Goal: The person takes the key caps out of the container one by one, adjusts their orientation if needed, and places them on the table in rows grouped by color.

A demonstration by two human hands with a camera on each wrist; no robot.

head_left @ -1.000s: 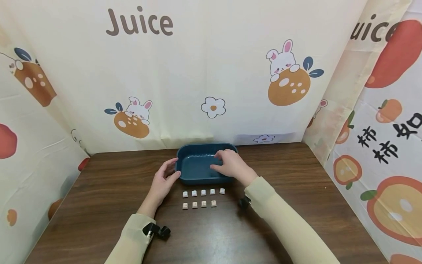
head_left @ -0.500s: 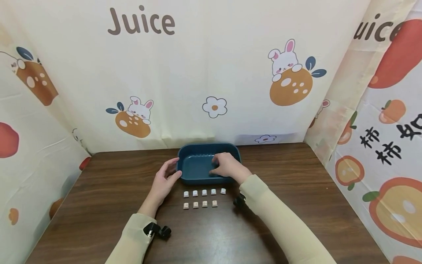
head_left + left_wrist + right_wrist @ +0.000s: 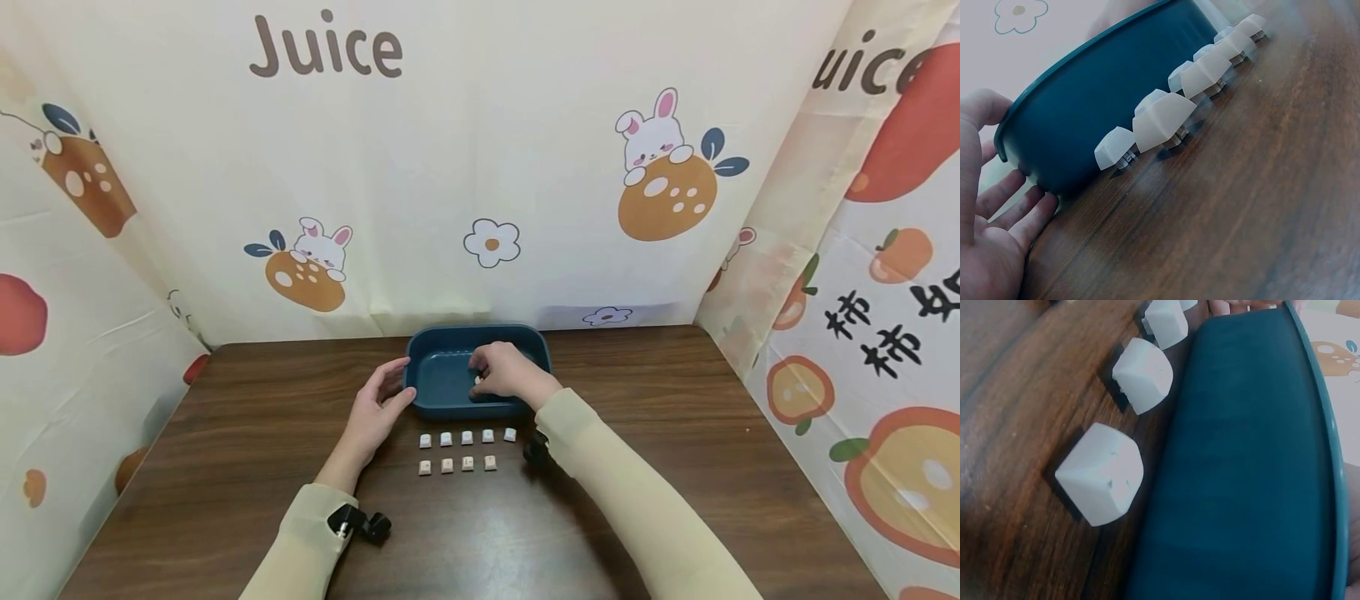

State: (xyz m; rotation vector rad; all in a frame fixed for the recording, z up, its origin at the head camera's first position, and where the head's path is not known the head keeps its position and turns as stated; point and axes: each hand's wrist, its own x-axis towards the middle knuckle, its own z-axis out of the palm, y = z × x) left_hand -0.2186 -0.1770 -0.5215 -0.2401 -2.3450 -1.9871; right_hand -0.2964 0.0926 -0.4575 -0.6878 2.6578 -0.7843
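A dark blue plastic tray stands at the back of the table. My left hand is at its left end, thumb at the front corner and fingers against the side wall, as the left wrist view shows too. Inside the tray my right hand reaches down, pinching a small white keycap between thumb and fingers. In front of the tray lie two rows of keycaps: a white back row with a keycap in its middle, and a cream front row with a keycap.
The wooden table reaches back to a printed cloth, and more cloth hangs at both sides. A black wrist camera sticks out from the left sleeve. In the right wrist view a white keycap sits close to the tray wall.
My right hand has lowered into the tray and shifted left, and a keycap now shows between its fingers. The left hand stays at the tray's end; the keycap rows keep their layout.
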